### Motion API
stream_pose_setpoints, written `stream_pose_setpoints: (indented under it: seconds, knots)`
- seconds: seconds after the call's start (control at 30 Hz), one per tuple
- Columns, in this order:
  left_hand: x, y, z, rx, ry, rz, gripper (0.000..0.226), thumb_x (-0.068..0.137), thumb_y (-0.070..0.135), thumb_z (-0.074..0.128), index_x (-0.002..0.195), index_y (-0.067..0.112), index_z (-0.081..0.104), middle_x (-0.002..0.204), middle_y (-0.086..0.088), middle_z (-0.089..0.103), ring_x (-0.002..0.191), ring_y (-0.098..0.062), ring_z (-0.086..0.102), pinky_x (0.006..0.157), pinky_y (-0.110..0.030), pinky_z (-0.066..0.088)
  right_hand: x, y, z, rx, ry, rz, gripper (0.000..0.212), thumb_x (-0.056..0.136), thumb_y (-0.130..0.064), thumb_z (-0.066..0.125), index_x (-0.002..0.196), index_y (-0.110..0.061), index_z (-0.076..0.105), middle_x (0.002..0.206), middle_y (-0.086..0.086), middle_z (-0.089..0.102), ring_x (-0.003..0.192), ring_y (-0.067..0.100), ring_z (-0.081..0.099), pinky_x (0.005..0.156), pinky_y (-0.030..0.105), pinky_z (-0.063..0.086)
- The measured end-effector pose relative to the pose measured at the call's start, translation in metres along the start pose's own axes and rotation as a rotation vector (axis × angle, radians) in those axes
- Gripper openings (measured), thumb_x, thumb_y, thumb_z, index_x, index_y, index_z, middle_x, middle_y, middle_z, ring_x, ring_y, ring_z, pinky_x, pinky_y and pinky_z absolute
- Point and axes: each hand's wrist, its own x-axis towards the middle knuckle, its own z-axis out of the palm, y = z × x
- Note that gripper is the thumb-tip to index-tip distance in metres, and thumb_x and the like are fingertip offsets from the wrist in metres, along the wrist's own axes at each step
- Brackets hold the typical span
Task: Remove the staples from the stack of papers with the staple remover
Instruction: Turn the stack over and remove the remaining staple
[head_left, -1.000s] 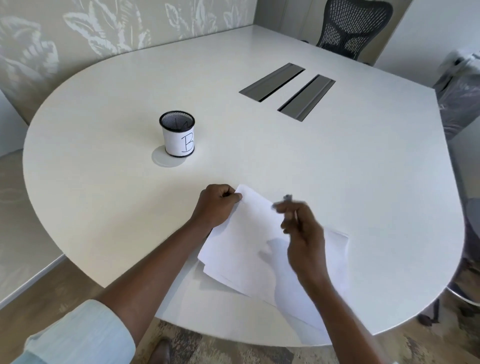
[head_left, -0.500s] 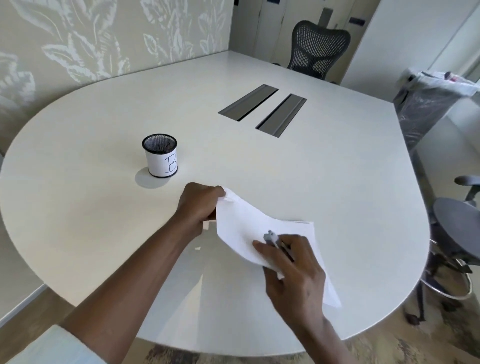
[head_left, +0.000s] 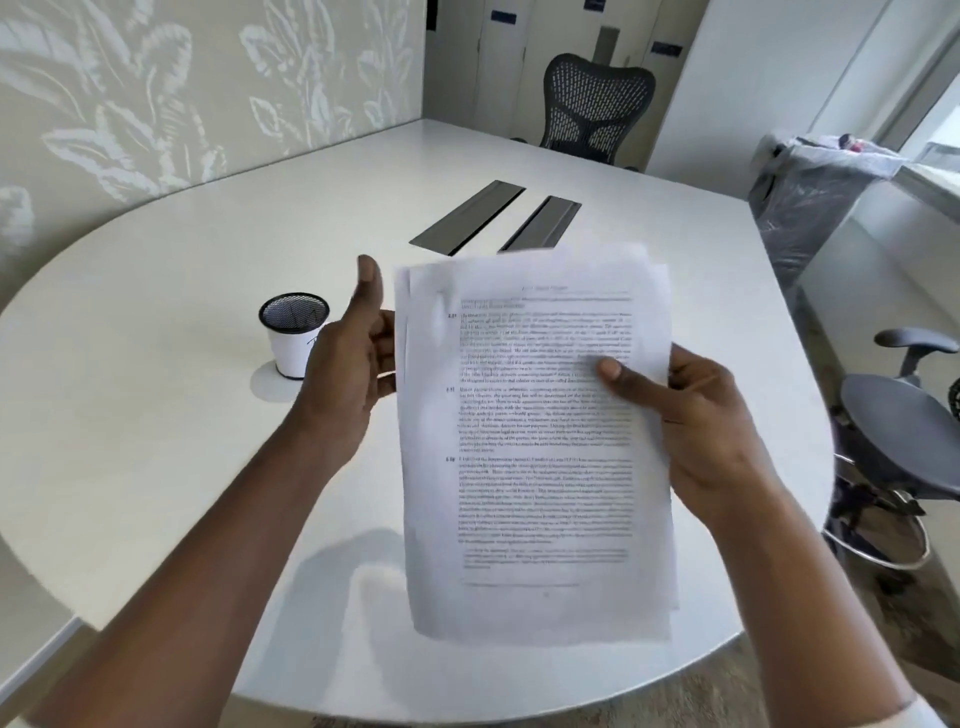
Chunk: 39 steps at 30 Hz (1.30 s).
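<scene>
A stack of printed papers (head_left: 535, 441) is held upright above the white table (head_left: 156, 441), with the text side facing me. My right hand (head_left: 701, 415) grips its right edge, thumb pressed on the front page and fingers behind. My left hand (head_left: 348, 374) is at the stack's left edge. Its thumb is raised clear of the paper and its fingertips touch or reach just behind the edge. No staple remover shows in this view, and I cannot make out any staple on the blurred top corner.
A black mesh pen cup (head_left: 293, 338) with a white label stands on the table left of my left hand. Two grey cable slots (head_left: 467, 218) lie behind the papers. A mesh chair (head_left: 597, 109) stands at the far side, with a grey chair (head_left: 898, 431) and a bagged bin (head_left: 810, 197) to the right.
The papers have been lifted off the table and turned over, so the printed side faces me. My right hand moved to the right edge, and my left hand's grip on the corner has loosened.
</scene>
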Motion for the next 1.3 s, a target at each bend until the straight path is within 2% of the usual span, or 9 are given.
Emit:
stream_pose_setpoints:
  seconds: [0.13, 0.27, 0.5, 0.63, 0.8, 0.9, 1.0, 1.17, 1.3]
  knots:
    - [0.002, -0.020, 0.004, 0.095, 0.068, 0.087, 0.076, 0.074, 0.052, 0.088, 0.102, -0.015, 0.067, 0.092, -0.011, 0.061, 0.085, -0.025, 0.053, 0.080, -0.041, 0.040, 0.010, 0.046, -0.006, -0.005, 0.074, 0.115, 0.046, 0.075, -0.024, 0.097, 0.115, -0.005, 0.085, 0.117, 0.022, 0.083, 0.102, 0.040, 0.083, 0.083, 0.045, 0.068]
    - [0.003, -0.057, 0.001, 0.201, 0.167, 0.069, 0.055, 0.090, 0.024, 0.085, 0.094, -0.020, 0.053, 0.089, -0.007, 0.047, 0.085, -0.025, 0.036, 0.077, -0.038, 0.026, 0.009, 0.094, -0.013, -0.063, 0.086, 0.182, 0.042, 0.077, -0.025, 0.098, 0.114, -0.008, 0.086, 0.116, 0.018, 0.084, 0.104, 0.038, 0.083, 0.081, 0.040, 0.068]
    - [-0.002, -0.103, -0.004, 0.147, 0.230, -0.078, 0.051, 0.078, 0.034, 0.086, 0.099, -0.010, 0.069, 0.091, -0.007, 0.058, 0.086, -0.022, 0.051, 0.081, -0.040, 0.041, 0.003, 0.132, -0.025, -0.108, 0.077, 0.266, 0.033, 0.085, -0.019, 0.094, 0.115, -0.012, 0.086, 0.117, 0.015, 0.085, 0.105, 0.037, 0.084, 0.083, 0.040, 0.068]
    - [-0.001, -0.117, -0.007, 0.117, 0.228, -0.130, 0.055, 0.079, 0.033, 0.084, 0.102, -0.013, 0.066, 0.093, -0.007, 0.059, 0.088, -0.024, 0.052, 0.084, -0.041, 0.042, 0.002, 0.140, -0.032, -0.149, 0.047, 0.279, 0.031, 0.088, -0.018, 0.092, 0.117, -0.014, 0.085, 0.117, 0.013, 0.085, 0.106, 0.036, 0.083, 0.089, 0.047, 0.069]
    - [-0.001, -0.129, -0.011, 0.125, 0.239, -0.188, 0.009, 0.093, 0.019, 0.082, 0.087, 0.014, 0.085, 0.086, -0.006, 0.080, 0.080, -0.024, 0.068, 0.077, -0.036, 0.050, 0.006, 0.141, -0.029, -0.365, 0.189, 0.199, 0.017, 0.097, -0.034, 0.085, 0.108, -0.022, 0.085, 0.101, -0.003, 0.085, 0.092, 0.022, 0.080, 0.077, 0.032, 0.062]
    - [-0.004, -0.131, -0.008, 0.108, 0.240, -0.194, 0.012, 0.097, 0.016, 0.079, 0.089, 0.008, 0.084, 0.089, -0.010, 0.078, 0.081, -0.025, 0.068, 0.079, -0.035, 0.051, 0.010, 0.138, -0.027, -0.692, 0.425, 0.056, 0.033, 0.113, -0.034, 0.060, 0.144, -0.039, 0.071, 0.112, -0.004, 0.077, 0.107, 0.020, 0.073, 0.098, 0.047, 0.059]
    - [-0.004, -0.131, -0.005, 0.076, 0.247, -0.213, 0.013, 0.097, 0.015, 0.078, 0.088, 0.010, 0.085, 0.091, -0.008, 0.083, 0.081, -0.024, 0.073, 0.077, -0.032, 0.057, 0.012, 0.132, -0.007, -0.714, 0.489, -0.049, 0.056, 0.114, -0.021, 0.050, 0.165, -0.042, 0.042, 0.119, -0.007, 0.076, 0.103, 0.019, 0.072, 0.099, 0.052, 0.058]
    - [-0.005, -0.132, 0.002, -0.005, 0.255, -0.261, 0.020, 0.096, 0.013, 0.078, 0.078, 0.015, 0.086, 0.090, -0.010, 0.086, 0.081, -0.029, 0.079, 0.081, -0.041, 0.064, 0.013, 0.133, 0.054, -0.433, 0.326, -0.135, 0.023, 0.109, -0.021, 0.063, 0.132, -0.021, 0.062, 0.103, -0.006, 0.083, 0.068, 0.012, 0.071, 0.064, 0.033, 0.058]
    - [-0.005, -0.134, 0.006, -0.036, 0.262, -0.261, 0.021, 0.094, 0.017, 0.079, 0.074, 0.015, 0.084, 0.094, -0.022, 0.084, 0.080, -0.033, 0.076, 0.081, -0.048, 0.063, 0.014, 0.149, 0.090, -0.251, 0.253, 0.015, 0.028, 0.096, -0.041, 0.081, 0.114, -0.022, 0.070, 0.099, -0.001, 0.079, 0.070, 0.015, 0.071, 0.062, 0.031, 0.055]
